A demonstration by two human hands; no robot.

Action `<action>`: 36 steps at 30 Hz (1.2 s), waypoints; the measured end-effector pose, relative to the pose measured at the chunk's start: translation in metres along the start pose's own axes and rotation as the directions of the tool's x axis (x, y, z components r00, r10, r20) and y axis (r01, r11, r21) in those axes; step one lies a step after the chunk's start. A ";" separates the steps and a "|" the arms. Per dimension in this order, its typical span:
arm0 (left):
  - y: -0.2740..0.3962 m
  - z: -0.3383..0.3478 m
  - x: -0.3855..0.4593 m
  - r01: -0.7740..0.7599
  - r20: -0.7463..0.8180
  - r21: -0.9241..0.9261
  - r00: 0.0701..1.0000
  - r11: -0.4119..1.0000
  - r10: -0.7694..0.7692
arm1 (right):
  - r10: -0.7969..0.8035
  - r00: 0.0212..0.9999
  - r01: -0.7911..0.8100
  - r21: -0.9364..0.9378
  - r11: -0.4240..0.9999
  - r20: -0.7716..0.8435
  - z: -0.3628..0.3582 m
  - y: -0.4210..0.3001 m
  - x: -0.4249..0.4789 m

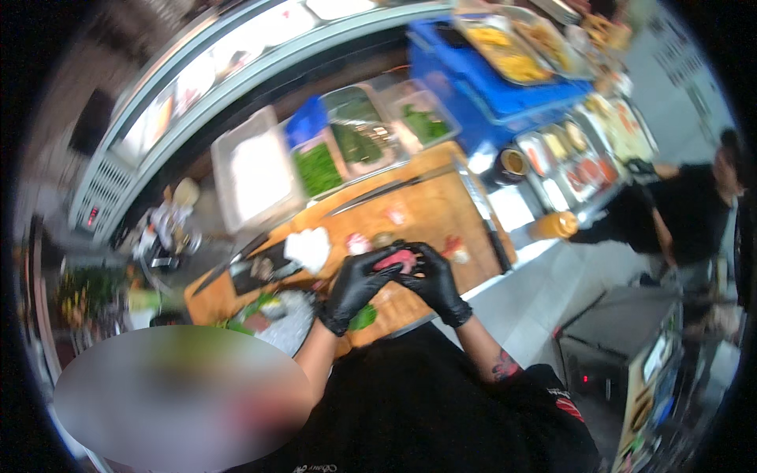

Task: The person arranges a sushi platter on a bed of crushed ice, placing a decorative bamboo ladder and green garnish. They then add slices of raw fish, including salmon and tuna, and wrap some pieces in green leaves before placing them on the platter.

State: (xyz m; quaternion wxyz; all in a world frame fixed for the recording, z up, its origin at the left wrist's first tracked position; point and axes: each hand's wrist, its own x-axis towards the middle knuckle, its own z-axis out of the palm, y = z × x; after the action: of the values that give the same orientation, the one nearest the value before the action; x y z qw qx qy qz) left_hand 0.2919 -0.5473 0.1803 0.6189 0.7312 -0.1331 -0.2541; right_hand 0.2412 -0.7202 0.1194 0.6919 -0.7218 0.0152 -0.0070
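My left hand (362, 290) and my right hand (430, 278), both in black gloves, meet over a wooden cutting board (426, 207). Between them they hold a pink piece of food (399, 260), perhaps raw fish or meat; the fingers partly cover it. Small red and white food pieces (358, 243) lie just beyond my left hand, and more red bits (455, 249) lie right of my right hand. A crumpled white cloth or paper (308, 249) sits left of the hands. A green leaf (363, 318) shows beside my left wrist.
Long knives (378, 194) and a black-handled knife (495, 239) rest on the board. Behind stand a white tub (260, 171), a tub of greens (318, 168) and a blue cooler box (491, 100). A plate of ice (293, 319) is at left. Another person (674, 207) stands at right.
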 end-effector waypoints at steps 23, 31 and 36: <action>-0.151 -0.229 -0.295 -0.022 -0.457 0.459 0.851 0.888 0.258 | -0.052 0.936 0.134 -0.214 0.968 0.348 0.379 0.006 -0.066; -0.171 -0.236 -0.284 0.014 -0.444 0.419 0.876 0.908 0.191 | -0.157 0.944 0.279 -0.447 0.850 0.291 0.391 0.026 -0.077; -0.172 -0.236 -0.283 -0.059 -0.401 0.439 0.880 0.897 0.255 | -0.152 0.965 0.235 -0.449 0.862 0.215 0.386 0.022 -0.077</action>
State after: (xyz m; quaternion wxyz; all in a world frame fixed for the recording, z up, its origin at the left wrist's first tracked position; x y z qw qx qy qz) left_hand 0.1619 -0.1714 0.0963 0.4826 0.8703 -0.0977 0.0076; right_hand 0.1762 -0.3328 0.0821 0.4903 -0.8637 -0.1161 -0.0104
